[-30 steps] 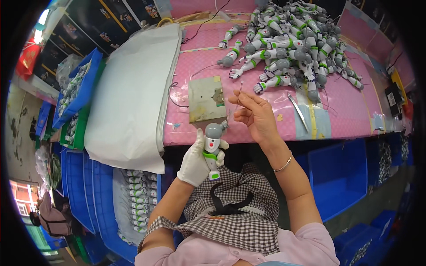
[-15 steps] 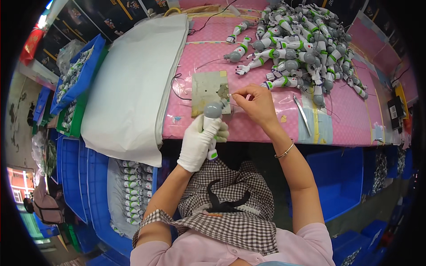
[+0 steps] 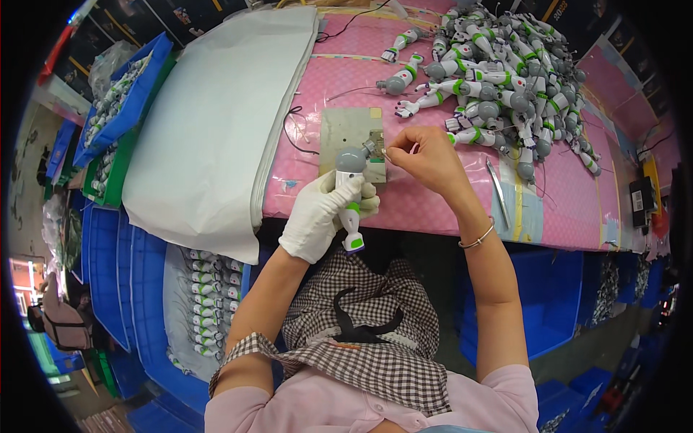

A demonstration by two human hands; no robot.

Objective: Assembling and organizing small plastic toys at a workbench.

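Gloved left hand holds a grey-balled toy limb; bare right hand pinches beside it

We see the gloved left hand (image 3: 321, 218) curled round the toy limb (image 3: 351, 162), its grey ball and connector uppermost, its green-banded end slanting down past the bench's near edge. The bare right hand (image 3: 429, 162) has thumb and forefinger pressed together on a tiny pale piece (image 3: 385, 152), too small for us to name, just beside the connector.

Beneath the limb's upper end we see a flat metal block (image 3: 339, 130) lying towards the bench's near edge. Tweezers (image 3: 498, 193) lie by that same edge, right of the right hand, untouched.

Farther out, white sheets (image 3: 216, 137) cover the bench's left part and droop over its near left corner. A heap of similar limbs (image 3: 512, 86) fills much of the far right, with two loose limbs (image 3: 402, 78) left of it. Below the near left corner, a blue bin (image 3: 148, 289) holds limbs in orderly rows (image 3: 207, 310).

As for progress, we judge this one limb to be mid-handling: it is held, and the pinched piece appears apart from it. Many limbs remain heaped; whether those in rows are finished, we cannot tell.
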